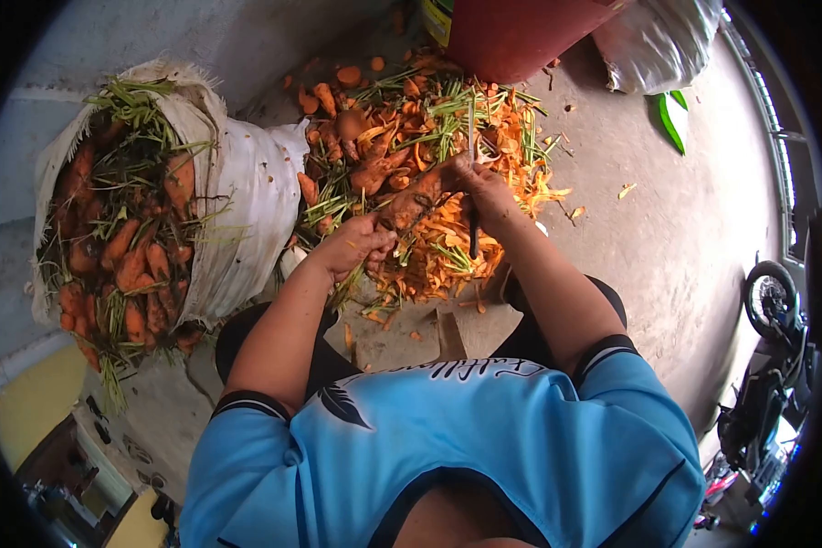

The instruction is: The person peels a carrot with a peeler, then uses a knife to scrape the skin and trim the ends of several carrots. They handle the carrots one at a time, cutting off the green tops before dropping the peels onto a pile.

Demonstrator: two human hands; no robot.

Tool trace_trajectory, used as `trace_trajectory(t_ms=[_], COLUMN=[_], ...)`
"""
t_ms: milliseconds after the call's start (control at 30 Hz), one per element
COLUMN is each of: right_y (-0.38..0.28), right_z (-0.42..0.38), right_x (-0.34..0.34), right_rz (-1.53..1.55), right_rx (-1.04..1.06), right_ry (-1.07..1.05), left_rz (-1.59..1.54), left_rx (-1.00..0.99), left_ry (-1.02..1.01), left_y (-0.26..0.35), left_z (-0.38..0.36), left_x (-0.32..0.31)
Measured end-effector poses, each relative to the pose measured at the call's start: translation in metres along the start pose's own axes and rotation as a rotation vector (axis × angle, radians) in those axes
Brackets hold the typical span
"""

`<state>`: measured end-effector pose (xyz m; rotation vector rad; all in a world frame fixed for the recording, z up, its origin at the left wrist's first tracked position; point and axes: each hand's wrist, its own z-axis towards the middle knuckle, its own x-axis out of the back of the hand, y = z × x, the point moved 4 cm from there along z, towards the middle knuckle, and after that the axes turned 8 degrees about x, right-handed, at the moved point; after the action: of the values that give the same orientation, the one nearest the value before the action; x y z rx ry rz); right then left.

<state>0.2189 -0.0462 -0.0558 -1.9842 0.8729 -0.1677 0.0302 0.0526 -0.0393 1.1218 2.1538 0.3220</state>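
Note:
My left hand [352, 247] is closed around the lower end of a thick, dirt-marked carrot [413, 203]. The carrot lies slantwise between my two hands, above the peelings. In my right hand [491, 199] is a knife [471, 123]; its narrow blade points away from me, and the dark handle shows below my fingers. My right fingers meet the far end of the carrot, and they partly hide it. Beneath both hands spreads a heap of orange peelings [452, 239] mixed with green stems.
A white woven sack [256, 205] full of carrots [123, 242] and stems lies open at the left. More carrots [370, 173] rest on the heap. Behind stands a red bucket [521, 41], with another pale sack [658, 46] beside it. A motorcycle [767, 365] is at far right.

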Motion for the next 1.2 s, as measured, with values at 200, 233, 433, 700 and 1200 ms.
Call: trace_trajectory(t_ms=[200,233,433,700,1200], right_y=[0.011,0.016,0.027,0.025,0.007], right_z=[0.010,0.011,0.003,0.000,0.002], right_x=[0.013,0.009,-0.014,-0.023,-0.013], right_rz=[-0.544,-0.592,-0.238,0.341,0.461], right_rx=[0.116,0.159,-0.119,-0.235,-0.078], right_ry=[0.259,0.220,0.055,0.081,0.037], left_rz=[0.312,0.507,0.829,0.972,0.816], left_rx=[-0.185,-0.319,-0.384,-0.475,-0.765], left_ry=[0.324,0.454,0.727,0.712,0.663], left_y=[-0.009,-0.007,0.012,0.024,0.029], left_z=[0.019,0.020,0.000,-0.008,-0.006], left_x=[0.035,0.036,0.018,-0.007,-0.011])
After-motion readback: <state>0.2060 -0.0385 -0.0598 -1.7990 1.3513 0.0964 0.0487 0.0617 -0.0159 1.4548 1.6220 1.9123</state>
